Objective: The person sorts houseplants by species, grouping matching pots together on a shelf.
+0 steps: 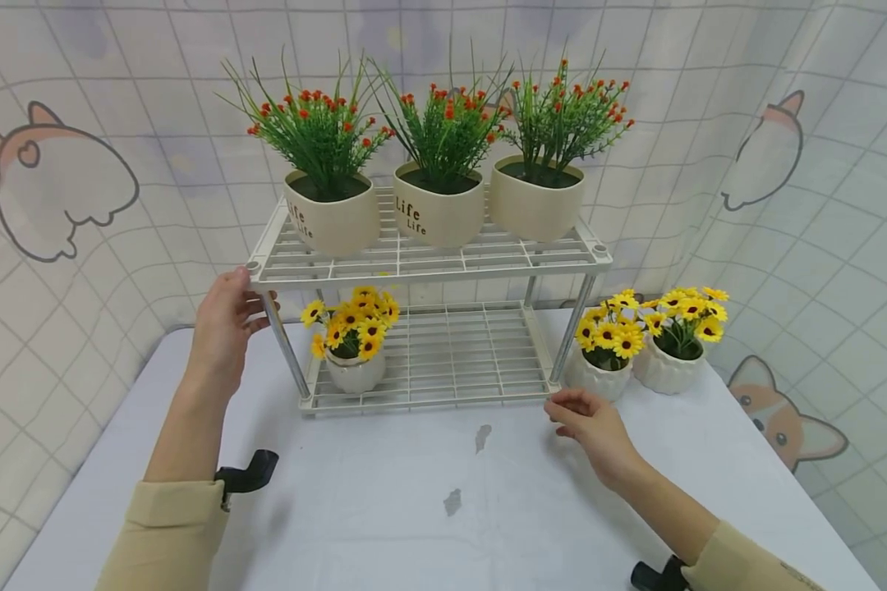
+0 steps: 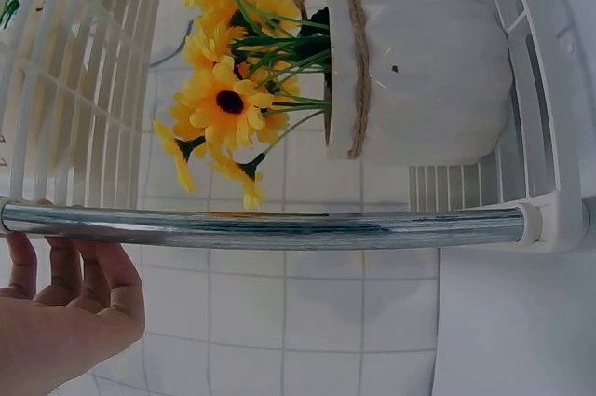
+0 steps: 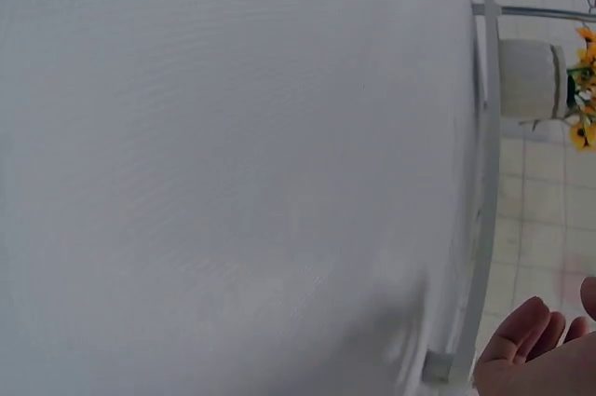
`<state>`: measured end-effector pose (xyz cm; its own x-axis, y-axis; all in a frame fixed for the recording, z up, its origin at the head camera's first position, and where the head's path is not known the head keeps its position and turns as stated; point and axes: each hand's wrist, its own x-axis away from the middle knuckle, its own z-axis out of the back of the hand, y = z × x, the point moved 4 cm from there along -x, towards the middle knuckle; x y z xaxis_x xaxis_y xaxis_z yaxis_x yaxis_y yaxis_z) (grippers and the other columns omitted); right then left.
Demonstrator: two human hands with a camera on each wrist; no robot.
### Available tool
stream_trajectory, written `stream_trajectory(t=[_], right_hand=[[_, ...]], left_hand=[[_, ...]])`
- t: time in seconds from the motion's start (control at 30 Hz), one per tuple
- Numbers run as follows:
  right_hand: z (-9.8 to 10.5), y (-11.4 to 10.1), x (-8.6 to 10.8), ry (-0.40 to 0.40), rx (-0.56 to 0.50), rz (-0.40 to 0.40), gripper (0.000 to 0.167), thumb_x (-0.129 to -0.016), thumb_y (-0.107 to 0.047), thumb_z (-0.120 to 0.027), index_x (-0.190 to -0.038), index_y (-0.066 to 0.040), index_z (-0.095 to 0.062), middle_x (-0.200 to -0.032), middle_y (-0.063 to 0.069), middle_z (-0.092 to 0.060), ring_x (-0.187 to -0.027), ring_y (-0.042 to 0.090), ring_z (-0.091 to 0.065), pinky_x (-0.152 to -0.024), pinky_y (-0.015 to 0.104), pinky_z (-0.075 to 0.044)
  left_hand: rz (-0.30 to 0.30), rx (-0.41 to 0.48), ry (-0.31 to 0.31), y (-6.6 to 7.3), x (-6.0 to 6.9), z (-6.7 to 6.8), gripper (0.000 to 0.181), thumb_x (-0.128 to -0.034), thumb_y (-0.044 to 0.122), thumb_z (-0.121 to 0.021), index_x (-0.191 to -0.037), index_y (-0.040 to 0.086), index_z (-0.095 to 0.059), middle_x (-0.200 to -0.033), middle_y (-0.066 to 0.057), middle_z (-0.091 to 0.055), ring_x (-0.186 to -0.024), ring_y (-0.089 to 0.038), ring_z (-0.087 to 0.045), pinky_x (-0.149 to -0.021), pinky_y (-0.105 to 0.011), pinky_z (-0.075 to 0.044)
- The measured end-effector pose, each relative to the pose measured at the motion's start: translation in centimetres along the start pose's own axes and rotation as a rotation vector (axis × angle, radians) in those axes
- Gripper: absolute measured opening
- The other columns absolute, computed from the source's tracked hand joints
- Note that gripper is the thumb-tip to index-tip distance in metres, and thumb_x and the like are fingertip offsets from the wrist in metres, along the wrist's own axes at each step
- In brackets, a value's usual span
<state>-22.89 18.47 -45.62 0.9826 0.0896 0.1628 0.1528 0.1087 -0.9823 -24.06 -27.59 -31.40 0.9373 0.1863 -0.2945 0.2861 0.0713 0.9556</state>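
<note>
A white two-tier wire rack (image 1: pixel 429 275) stands on the table. My left hand (image 1: pixel 222 320) grips its upper front-left corner, thumb on top and fingers by the metal post (image 2: pixel 279 228). At the lower front-right corner is my right hand (image 1: pixel 595 431), fingers loosely bent; the right wrist view shows the hand (image 3: pixel 545 354) beside that corner, contact unclear. Three cream pots (image 1: pixel 333 217) with red-flowered plants stand on the upper tier. On the lower tier, at the left, sits a white pot (image 2: pixel 428 79) of yellow flowers with twine round its rim.
Two more white pots (image 1: pixel 599 377) of yellow flowers stand on the white-covered table (image 1: pixel 384 509), just right of the rack. Behind hangs a checked curtain (image 1: pixel 192 180) with cartoon dog prints. Two grey patches mark the tabletop in front of the rack.
</note>
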Motion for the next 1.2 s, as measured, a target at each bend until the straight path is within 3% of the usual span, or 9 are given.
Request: stream_trajectory(t=[0.3,0.43,0.6,0.73,0.93,1.2], right_hand=[[3.9,0.6,0.0,0.26,-0.027,-0.033,0.045,-0.103,-0.015,-0.065,-0.136,0.002,-0.042,-0.12,0.005,-0.05,-0.097,0.003,-0.056,-0.082,0.022,-0.053],[5.1,1.0,-0.4,0.34,-0.036,-0.035,0.047,-0.101,-0.016,-0.067,-0.135,0.001,-0.04,-0.126,0.009,-0.045,-0.096,0.004,-0.055,-0.08,0.021,-0.052],[6.3,1.5,-0.9,0.405,-0.008,-0.068,0.066,-0.099,-0.023,-0.07,-0.146,0.002,-0.031,-0.134,0.011,-0.042,-0.1,0.01,-0.052,-0.077,0.018,-0.05],[6.9,1.5,-1.3,0.426,0.015,-0.087,0.079,-0.099,-0.029,-0.071,-0.154,-0.001,-0.022,-0.144,0.015,-0.035,-0.111,0.016,-0.046,-0.082,0.02,-0.048],[7.2,1.5,-2.4,0.396,0.037,-0.09,0.095,-0.099,-0.031,-0.071,-0.161,-0.007,-0.004,-0.16,0.023,-0.017,-0.142,0.035,-0.026,-0.11,0.045,-0.037],[6.7,1.6,-4.1,0.413,0.012,-0.044,0.102,-0.094,-0.024,-0.077,-0.163,-0.011,-0.002,-0.163,0.023,-0.015,-0.148,0.037,-0.022,-0.116,0.048,-0.032]], left_hand=[[-0.001,0.007,0.001,-0.1,-0.1,0.1,0.034,-0.1082,0.051,-0.042,-0.119,0.02,-0.052,-0.109,-0.004,-0.054,-0.105,-0.018,-0.052,-0.091,-0.028,-0.04],[0.002,0.003,-0.001,-0.1,-0.1,0.0,0.034,-0.1083,0.051,-0.042,-0.119,0.02,-0.051,-0.109,-0.004,-0.054,-0.105,-0.018,-0.052,-0.091,-0.028,-0.04],[0.006,-0.009,-0.001,-0.2,-0.1,0.0,0.034,-0.1084,0.051,-0.041,-0.119,0.021,-0.052,-0.11,-0.005,-0.054,-0.106,-0.019,-0.052,-0.092,-0.027,-0.04],[0.0,-0.007,-0.002,-0.1,-0.1,0.0,0.033,-0.1087,0.05,-0.041,-0.119,0.02,-0.051,-0.108,-0.005,-0.054,-0.105,-0.019,-0.052,-0.092,-0.028,-0.04],[-0.001,-0.007,0.002,0.0,-0.1,0.1,0.033,-0.1087,0.05,-0.041,-0.12,0.02,-0.051,-0.107,-0.005,-0.054,-0.105,-0.02,-0.052,-0.092,-0.029,-0.04],[0.0,-0.002,0.002,-0.2,0.0,0.0,0.033,-0.1087,0.05,-0.041,-0.119,0.02,-0.052,-0.109,-0.005,-0.054,-0.105,-0.02,-0.052,-0.093,-0.029,-0.04]])
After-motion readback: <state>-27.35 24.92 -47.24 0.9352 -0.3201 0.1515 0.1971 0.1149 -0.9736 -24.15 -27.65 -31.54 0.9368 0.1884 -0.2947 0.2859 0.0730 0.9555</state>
